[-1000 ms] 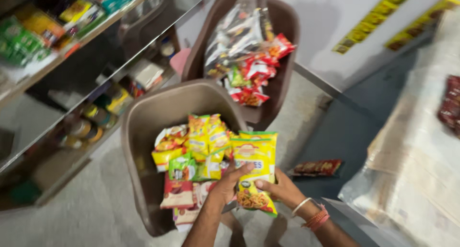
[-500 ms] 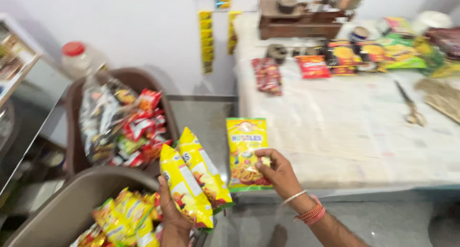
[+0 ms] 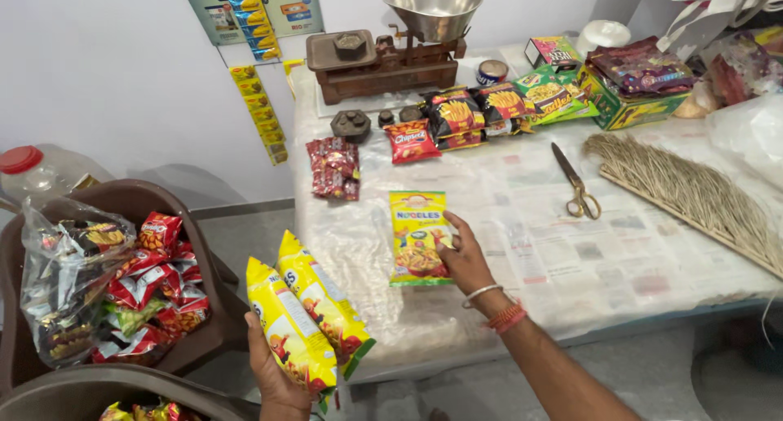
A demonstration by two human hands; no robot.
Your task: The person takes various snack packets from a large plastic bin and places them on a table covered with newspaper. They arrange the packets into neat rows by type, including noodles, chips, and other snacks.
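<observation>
Yellow noodle pack (image 3: 419, 237) goes onto the worktop (image 3: 571, 250), gripped by right hand (image 3: 465, 258); left hand (image 3: 277, 370) grips two snack packs (image 3: 306, 316), probably placed beside next.

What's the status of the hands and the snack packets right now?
Left hand grips two yellow packets. Right hand holds noodle packet on table. Nothing blocking; scissors lie apart.
</observation>
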